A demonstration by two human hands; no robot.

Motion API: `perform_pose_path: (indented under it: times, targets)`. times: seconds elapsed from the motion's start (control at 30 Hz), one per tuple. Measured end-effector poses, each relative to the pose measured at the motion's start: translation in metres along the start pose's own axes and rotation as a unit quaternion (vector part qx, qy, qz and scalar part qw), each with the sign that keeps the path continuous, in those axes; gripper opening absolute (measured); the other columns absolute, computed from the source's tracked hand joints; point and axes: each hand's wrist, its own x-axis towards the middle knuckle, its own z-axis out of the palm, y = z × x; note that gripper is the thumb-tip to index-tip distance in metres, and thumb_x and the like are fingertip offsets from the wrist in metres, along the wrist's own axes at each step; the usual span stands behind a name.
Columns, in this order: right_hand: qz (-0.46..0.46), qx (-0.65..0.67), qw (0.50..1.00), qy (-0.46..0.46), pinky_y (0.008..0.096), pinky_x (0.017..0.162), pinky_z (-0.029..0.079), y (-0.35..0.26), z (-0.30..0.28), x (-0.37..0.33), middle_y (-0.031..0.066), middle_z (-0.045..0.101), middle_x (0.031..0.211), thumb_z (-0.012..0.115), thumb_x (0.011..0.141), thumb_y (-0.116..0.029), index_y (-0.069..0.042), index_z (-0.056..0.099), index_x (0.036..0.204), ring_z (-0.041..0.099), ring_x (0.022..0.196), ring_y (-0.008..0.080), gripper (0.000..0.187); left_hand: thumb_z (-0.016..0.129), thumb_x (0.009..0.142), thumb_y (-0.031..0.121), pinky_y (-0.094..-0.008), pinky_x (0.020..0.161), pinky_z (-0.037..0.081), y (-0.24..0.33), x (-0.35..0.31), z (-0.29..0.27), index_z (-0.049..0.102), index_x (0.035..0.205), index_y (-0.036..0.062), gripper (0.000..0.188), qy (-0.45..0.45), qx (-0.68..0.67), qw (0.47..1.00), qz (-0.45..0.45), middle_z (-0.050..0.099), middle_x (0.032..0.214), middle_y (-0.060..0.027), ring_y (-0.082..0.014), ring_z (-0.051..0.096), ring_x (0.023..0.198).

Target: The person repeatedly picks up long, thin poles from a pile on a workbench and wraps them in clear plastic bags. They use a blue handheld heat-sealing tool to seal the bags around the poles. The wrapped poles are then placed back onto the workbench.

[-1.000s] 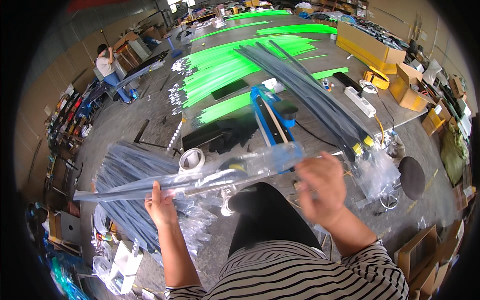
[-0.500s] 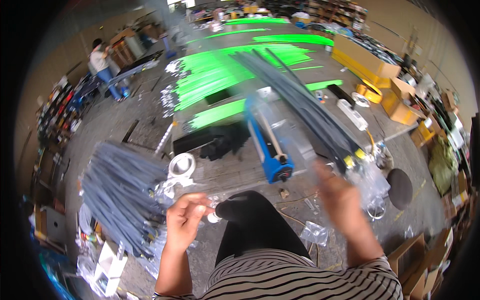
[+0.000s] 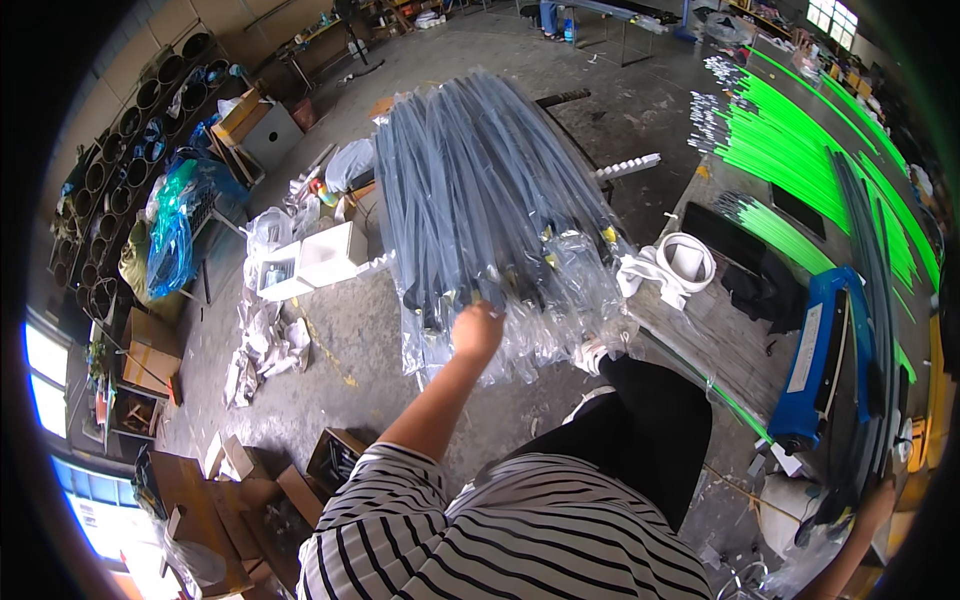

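A large pile of long dark grey rods in clear plastic sleeves (image 3: 470, 190) lies to the front left, with yellow bits near its close ends. My left hand (image 3: 478, 332) is closed at that near end, its fingers wrapped round the end of a sleeved rod. At the far right edge, my right hand (image 3: 878, 500) reaches to the near ends of more dark rods (image 3: 868, 225) lying along the table; its fingers are small and partly hidden. Between the two stands a blue elongated tool with a white label (image 3: 812, 355), on the table.
Bright green rods (image 3: 790, 150) cover the table's far part. A white tape roll (image 3: 687, 258) and black cloth (image 3: 752, 290) sit by its left edge. White foam boxes (image 3: 315, 262), crumpled wrapping (image 3: 265, 350) and cardboard boxes (image 3: 190, 500) lie on the left floor.
The view has swung left, bringing the sleeved pile to the middle. My left hand has gone from near my knee to the pile's near end. My right hand is now at the right edge.
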Motion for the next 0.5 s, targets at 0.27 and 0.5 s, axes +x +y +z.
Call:
perform_pose_path:
  times: [0.27, 0.5]
  targets:
    - [-0.134, 0.342, 0.868, 0.336, 0.0285, 0.077, 0.045, -0.092, -0.137, -0.087, 0.0153, 0.057, 0.102, 0.050, 0.085, -0.005, 0.003, 0.053, 0.105, 0.057, 0.090, 0.0249, 0.022, 0.049, 0.076, 0.028, -0.0343, 0.073, 0.048, 0.032, 0.045, 0.001, 0.064, 0.087, 0.0076, 0.028, -0.136, 0.199, 0.970, 0.002, 0.062, 0.091, -0.0109, -0.0265, 0.060, 0.087]
    - [-0.477, 0.514, 0.703, 0.121, 0.0321, 0.060, 0.046, -0.253, -0.163, -0.173, 0.0117, 0.059, 0.077, 0.061, 0.070, -0.001, -0.002, 0.060, 0.092, 0.057, 0.065, 0.0240, 0.021, 0.049, 0.073, 0.017, -0.0377, 0.068, 0.049, 0.056, -0.001, -0.022, 0.063, 0.082, 0.0058, 0.021, -0.135, 0.181, 0.968, 0.111, 0.062, 0.085, -0.0159, -0.0295, 0.061, 0.080]
